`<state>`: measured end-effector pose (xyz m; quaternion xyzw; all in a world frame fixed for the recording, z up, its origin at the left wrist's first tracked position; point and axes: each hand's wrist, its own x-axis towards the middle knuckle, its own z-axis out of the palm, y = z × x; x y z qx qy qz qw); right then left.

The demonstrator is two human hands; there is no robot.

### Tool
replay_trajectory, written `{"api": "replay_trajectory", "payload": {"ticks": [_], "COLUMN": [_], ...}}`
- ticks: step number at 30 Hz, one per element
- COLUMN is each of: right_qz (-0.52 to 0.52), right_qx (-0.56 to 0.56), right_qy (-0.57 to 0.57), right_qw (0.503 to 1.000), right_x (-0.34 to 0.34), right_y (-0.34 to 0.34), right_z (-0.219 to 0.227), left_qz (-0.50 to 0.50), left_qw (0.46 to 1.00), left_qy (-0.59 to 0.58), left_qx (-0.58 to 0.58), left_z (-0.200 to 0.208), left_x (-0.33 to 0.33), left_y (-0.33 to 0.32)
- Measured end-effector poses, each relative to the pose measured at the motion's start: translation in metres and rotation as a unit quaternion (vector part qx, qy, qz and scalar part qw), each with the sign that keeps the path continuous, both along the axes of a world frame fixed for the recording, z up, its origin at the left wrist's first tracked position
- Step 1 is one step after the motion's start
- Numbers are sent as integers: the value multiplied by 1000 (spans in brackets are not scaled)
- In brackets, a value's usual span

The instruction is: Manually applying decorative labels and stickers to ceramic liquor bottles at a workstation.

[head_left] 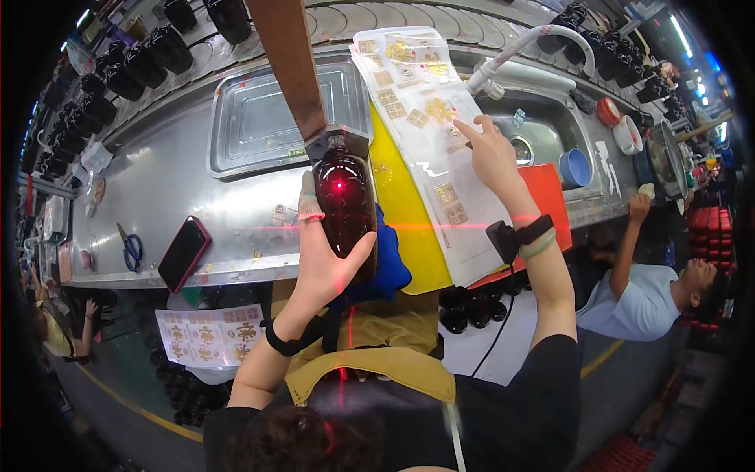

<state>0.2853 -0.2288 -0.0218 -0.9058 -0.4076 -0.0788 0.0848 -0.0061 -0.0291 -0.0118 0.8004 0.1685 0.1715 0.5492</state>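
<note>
A glossy dark red-brown bottle [346,204] lies on a stand at the worktop's front edge, its neck toward a wooden post. My left hand [318,256] is closed around its near left side, with thumb and fingers spread across the glass. A red laser cross falls on the bottle. To the right, my right hand [494,157] reaches over a white sheet of gold decals [440,177], fingers stretched out near one gold character; whether the fingertips touch it I cannot tell. Beneath the sheet lies a yellow board [401,204]. A blue cloth [389,263] bunches beside the bottle.
A wooden post [292,67] rises behind the bottle. Left of it are a metal tray [259,126], a phone [185,253] and scissors [131,248]. At right, a sink [543,134] has a white faucet [535,39] and a blue cup [576,167]. Another person [637,291] is at far right.
</note>
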Motion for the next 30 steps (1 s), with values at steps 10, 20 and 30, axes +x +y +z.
{"api": "replay_trajectory", "payload": {"ticks": [10,20,30], "right_qz": [-14,-313,-187], "right_qx": [-58,358,75], "right_qy": [167,622,400], "right_qw": [984,622,894], "right_x": [36,160,123], "right_y": [-77,-85,-26], "right_z": [4,-51,-32], "left_qz": [12,19,-4], "left_qw": [999,999,999], "left_qy": [-42,-32,13], "left_qx": [-15,-31,-35], "left_z": [13,16,14], "left_x": [4,6,2], "left_y": [-5,-5,7]}}
